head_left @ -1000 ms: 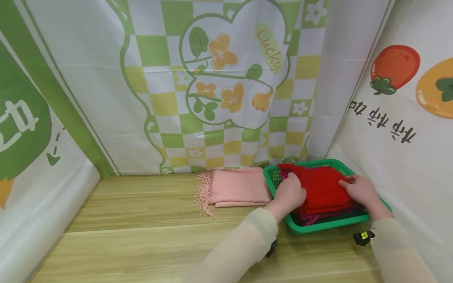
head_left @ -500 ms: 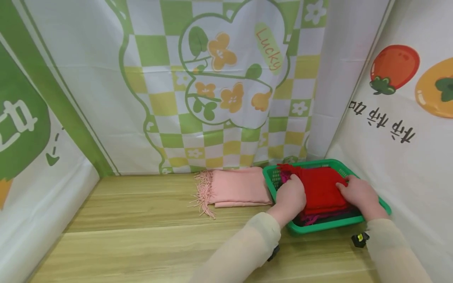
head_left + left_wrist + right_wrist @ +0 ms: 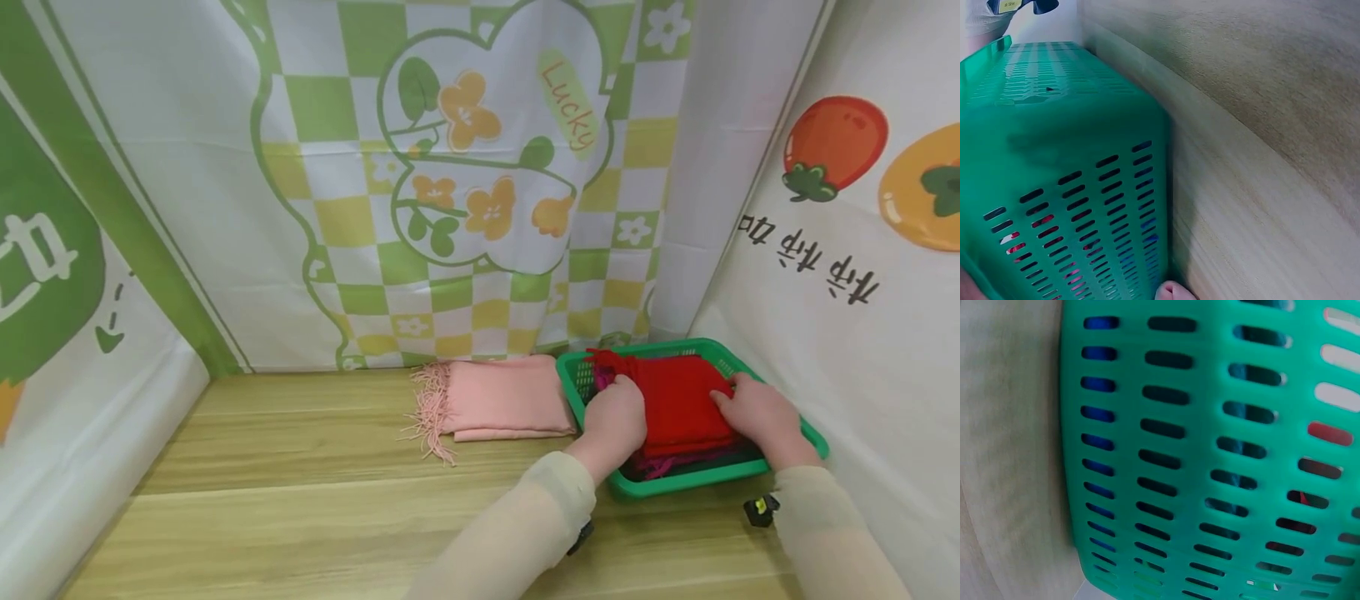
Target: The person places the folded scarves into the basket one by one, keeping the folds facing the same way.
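A folded red scarf (image 3: 686, 404) lies on top of other folded cloth inside a green plastic basket (image 3: 693, 480). Its short fringe hangs toward the basket's back left corner. My left hand (image 3: 617, 418) grips the scarf's left edge with curled fingers. At the right edge, my right hand (image 3: 767, 418) pinches the scarf, its fingers partly hidden. Magenta fringe (image 3: 663, 465) pokes out beneath the red cloth. In the left wrist view, the basket's slotted wall (image 3: 1085, 206) fills the left side. The right wrist view shows mostly slotted green wall (image 3: 1191, 431), with blue and red cloth behind.
A folded pink scarf (image 3: 513, 398) with long fringe lies on the wooden table (image 3: 337, 517), its right end against the basket. A checkered green and white backdrop (image 3: 480, 317) rises behind. The right wall sheet (image 3: 862, 367) stands close to the basket.
My right hand has shifted slightly left, and the red scarf's right edge has moved left with it. My left hand is slightly lower on the left edge. The pink scarf stays put.
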The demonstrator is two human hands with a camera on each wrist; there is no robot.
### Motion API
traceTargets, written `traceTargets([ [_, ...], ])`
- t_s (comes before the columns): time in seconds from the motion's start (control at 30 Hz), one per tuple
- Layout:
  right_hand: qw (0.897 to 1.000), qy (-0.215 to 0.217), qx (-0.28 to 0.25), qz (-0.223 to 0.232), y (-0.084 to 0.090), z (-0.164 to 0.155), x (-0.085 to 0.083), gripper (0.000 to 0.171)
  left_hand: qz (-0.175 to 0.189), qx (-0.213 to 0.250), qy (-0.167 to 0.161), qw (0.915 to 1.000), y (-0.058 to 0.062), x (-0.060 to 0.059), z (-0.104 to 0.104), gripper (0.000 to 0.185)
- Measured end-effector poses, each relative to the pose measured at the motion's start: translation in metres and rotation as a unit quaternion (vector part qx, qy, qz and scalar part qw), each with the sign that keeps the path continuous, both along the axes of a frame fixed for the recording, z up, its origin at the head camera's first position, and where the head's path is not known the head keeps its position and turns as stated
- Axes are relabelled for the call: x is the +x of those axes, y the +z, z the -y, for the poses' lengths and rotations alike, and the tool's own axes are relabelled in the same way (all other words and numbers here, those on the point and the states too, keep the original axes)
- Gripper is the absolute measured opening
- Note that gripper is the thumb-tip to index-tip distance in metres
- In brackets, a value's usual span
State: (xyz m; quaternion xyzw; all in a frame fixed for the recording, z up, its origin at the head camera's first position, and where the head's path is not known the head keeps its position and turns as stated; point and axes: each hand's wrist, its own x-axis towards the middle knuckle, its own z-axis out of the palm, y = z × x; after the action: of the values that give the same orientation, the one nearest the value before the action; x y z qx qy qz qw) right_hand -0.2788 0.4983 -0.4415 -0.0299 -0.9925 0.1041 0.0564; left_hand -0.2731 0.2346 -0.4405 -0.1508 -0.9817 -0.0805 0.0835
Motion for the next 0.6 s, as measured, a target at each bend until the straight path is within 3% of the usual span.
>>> traceTargets([
  [0.23,1.0,0.004,0.003,0.003,0.001,0.001,0.001,0.063,-0.069,-0.04,0.001,0.9968,-0.003,0.006,0.0,0.052],
  [0.6,1.0,0.007,0.004,0.003,0.004,0.004,0.002,0.065,-0.071,-0.004,0.007,0.9974,-0.003,0.007,0.011,0.05],
])
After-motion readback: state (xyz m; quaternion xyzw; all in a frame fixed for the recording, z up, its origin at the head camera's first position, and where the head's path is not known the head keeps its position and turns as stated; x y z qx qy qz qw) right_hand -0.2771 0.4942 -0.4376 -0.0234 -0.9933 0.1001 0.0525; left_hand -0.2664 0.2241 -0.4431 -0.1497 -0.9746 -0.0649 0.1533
